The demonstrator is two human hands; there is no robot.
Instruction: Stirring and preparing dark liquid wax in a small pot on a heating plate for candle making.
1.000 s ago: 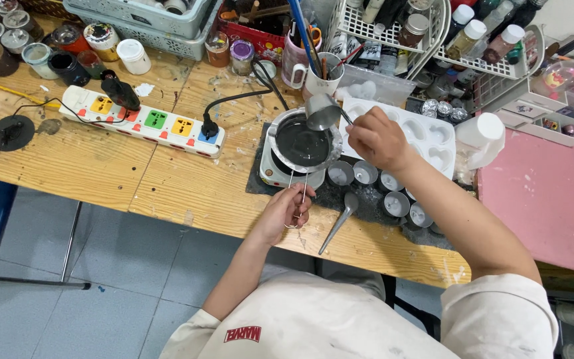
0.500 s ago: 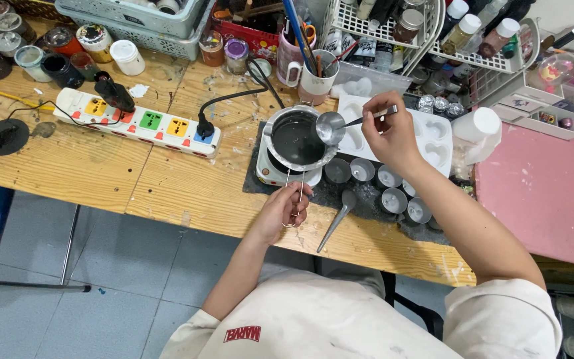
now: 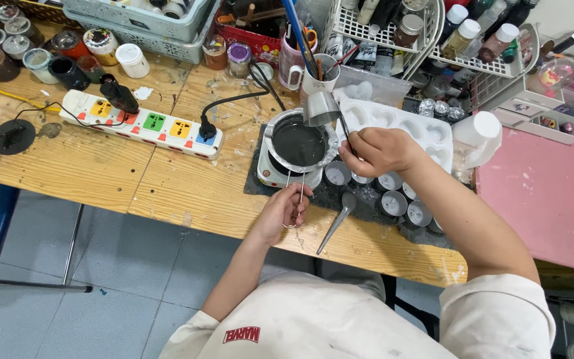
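Ladle [image 3: 321, 108] handle pinched in right hand [image 3: 379, 151] fingers, bowl over pot [image 3: 299, 141]

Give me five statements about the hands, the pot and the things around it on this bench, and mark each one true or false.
1. The left hand grips the wire handle of the melting pot. True.
2. The right hand is empty. False: it holds a small metal ladle, tipped over the pot's rim.
3. The pot sits on a small white hotplate. True.
4. A spoon lies on the bench between the two hands. True.
5. The white heart-shaped mould tray lies left of the power strip. False: it lies to the pot's right, behind the small metal cups.
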